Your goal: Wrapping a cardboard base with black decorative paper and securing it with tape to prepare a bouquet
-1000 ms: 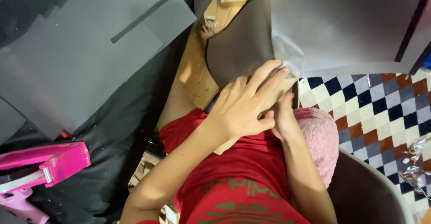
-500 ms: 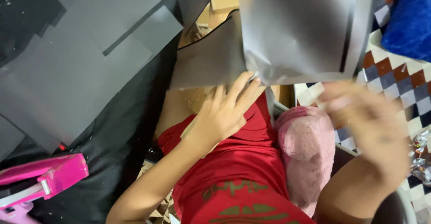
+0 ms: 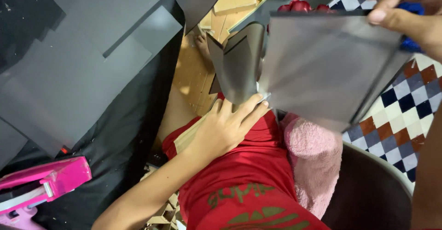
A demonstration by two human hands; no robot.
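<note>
Checkered floor (image 3: pixel 396 115): two hands, left hand (image 3: pixel 225 128), right hand (image 3: pixel 410 13), one grey sheet (image 3: pixel 322 64).

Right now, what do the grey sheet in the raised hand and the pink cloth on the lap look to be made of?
The grey sheet looks like thin stiff plastic or coated card: smooth, faintly glossy, flat with crisp straight edges. Which of the two, I cannot tell. The right hand pinches its top edge. The pink cloth looks like terry towelling: matte, fuzzy, looped pile, soft folds.
</note>
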